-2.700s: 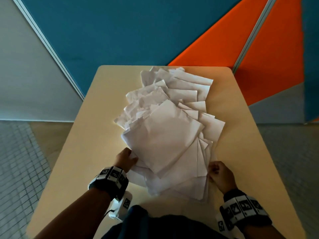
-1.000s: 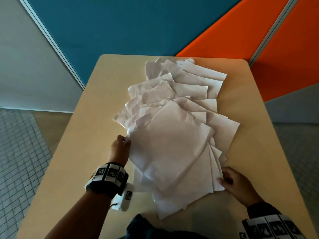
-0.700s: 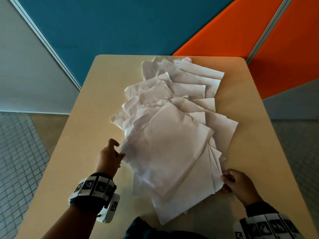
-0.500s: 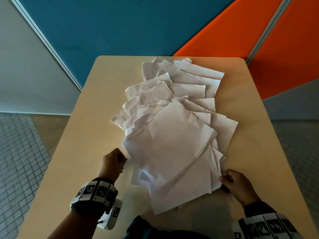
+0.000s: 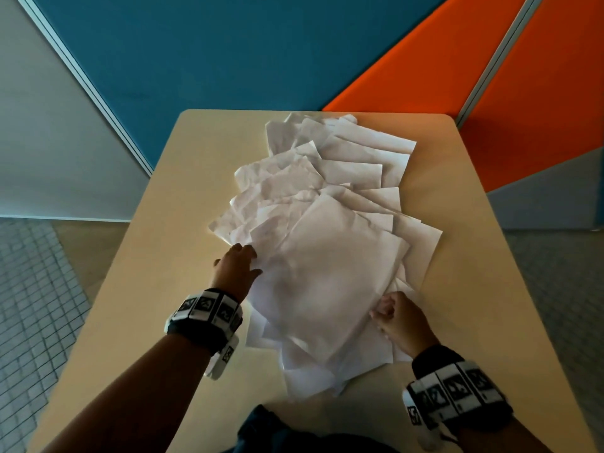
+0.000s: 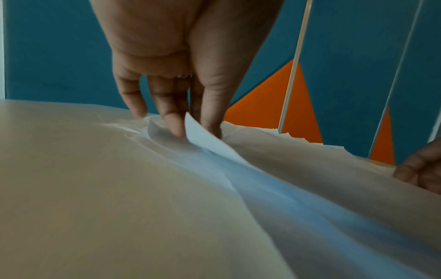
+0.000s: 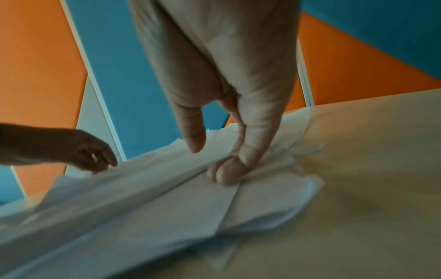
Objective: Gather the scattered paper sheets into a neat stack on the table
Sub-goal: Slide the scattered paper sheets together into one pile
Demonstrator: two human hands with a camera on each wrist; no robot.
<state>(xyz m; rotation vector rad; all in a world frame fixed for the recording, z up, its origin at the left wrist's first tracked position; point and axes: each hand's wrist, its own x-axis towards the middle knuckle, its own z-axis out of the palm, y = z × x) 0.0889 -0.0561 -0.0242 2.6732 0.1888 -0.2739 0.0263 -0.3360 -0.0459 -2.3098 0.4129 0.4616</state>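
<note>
Sheets (image 5: 330,243) lie fanned in an overlapping heap down the middle of the table (image 5: 153,256), from the far edge to the near one, and the heap has tightened a little since half a second ago: then the near top sheets sat skewed with a corner jutting toward the right, now they lie squarer and the near end looks more bunched. The left hand (image 5: 236,268) has moved from a loose curl just beside the near left edge to a reach farther up that edge; its fingers (image 6: 175,120) are extended, tips under a lifted paper corner with the thumb on top, a light pinch. The right hand (image 5: 397,318) has slid inward onto the near right corner, fingers curled, pressing the paper down with the thumb apart. Judging by this, the near end is being squared, while the crumpled far sheets remain spread, so most gathering is left.
</note>
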